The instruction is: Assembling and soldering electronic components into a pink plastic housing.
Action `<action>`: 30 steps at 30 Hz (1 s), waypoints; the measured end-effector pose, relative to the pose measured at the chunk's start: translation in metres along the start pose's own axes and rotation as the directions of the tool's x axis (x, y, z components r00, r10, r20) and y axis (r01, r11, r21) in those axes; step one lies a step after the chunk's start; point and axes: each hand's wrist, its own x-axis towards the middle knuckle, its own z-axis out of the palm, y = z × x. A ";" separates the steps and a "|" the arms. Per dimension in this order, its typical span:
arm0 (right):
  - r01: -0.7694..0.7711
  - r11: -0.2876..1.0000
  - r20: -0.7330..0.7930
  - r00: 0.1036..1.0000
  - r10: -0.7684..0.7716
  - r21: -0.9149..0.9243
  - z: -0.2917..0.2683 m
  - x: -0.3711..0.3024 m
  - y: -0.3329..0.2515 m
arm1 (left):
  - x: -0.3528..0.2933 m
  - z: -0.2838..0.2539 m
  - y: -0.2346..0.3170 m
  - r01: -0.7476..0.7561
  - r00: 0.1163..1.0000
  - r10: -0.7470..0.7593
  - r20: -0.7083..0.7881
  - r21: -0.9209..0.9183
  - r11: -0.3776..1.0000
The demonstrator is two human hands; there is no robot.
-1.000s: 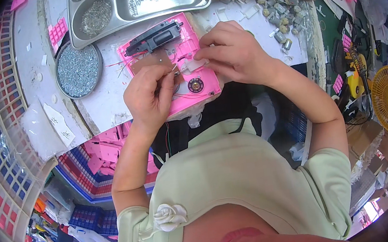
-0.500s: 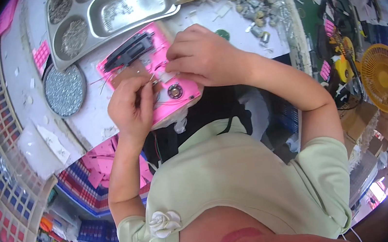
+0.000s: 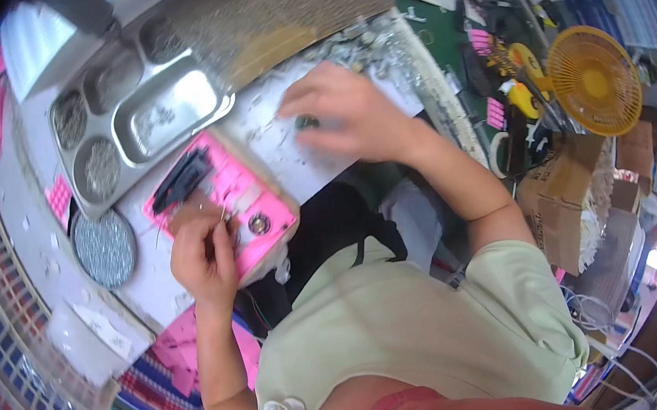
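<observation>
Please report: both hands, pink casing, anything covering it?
Left hand partly covers pink casing, grip unclear. Right hand off casing, blurred, by green piece. Black part on casing.

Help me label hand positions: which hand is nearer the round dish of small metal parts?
Left. The left hand is right of the dish, at the pink housing; the right hand is farther right, past the housing.

Gap on a crowded desk (image 3: 266,141)
A lane parts pink casing (image 3: 235,187) from right hand (image 3: 346,115); steel tray (image 3: 186,99) and brown sheet (image 3: 276,25) bar the far side.
</observation>
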 end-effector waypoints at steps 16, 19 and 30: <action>-0.688 0.675 -0.481 0.702 0.526 -0.266 -0.156 0.019 0.232 | -0.004 -0.002 0.005 0.076 0.997 -0.076 0.026 0.000 0.997; -0.664 0.709 -0.472 0.716 0.514 -0.236 -0.140 0.002 0.171 | -0.003 -0.003 0.006 0.088 0.995 -0.088 0.052 0.012 0.996; -0.732 0.669 -0.404 0.655 0.639 -0.130 -0.111 -0.060 0.134 | -0.007 0.004 -0.005 0.082 0.997 -0.082 -0.002 -0.015 0.996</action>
